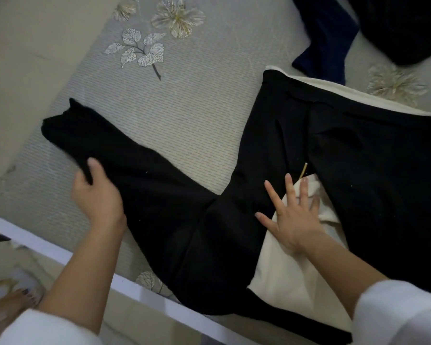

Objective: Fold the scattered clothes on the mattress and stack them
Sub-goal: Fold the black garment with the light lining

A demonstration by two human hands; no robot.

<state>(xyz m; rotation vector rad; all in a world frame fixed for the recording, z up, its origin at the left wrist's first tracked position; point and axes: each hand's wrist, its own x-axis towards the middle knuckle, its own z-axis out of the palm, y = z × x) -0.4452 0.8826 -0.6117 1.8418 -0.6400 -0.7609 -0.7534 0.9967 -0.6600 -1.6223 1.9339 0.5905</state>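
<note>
Black trousers (271, 150) lie spread on the grey flowered mattress (179, 100), waistband toward the upper right. One leg runs to the left, and my left hand (97, 192) grips it near the hem, thumb on top of the cloth. My right hand (294, 215) lies flat with spread fingers at the crotch, partly on the black cloth and partly on a cream garment (291, 277) that lies under the trousers. The other trouser leg runs down to the mattress's near edge.
A dark blue garment (326, 38) and another black piece of clothing (403, 26) lie at the top right of the mattress. The white mattress border (60, 250) runs diagonally at the lower left, with the floor and a sandalled foot (13, 302) beyond it.
</note>
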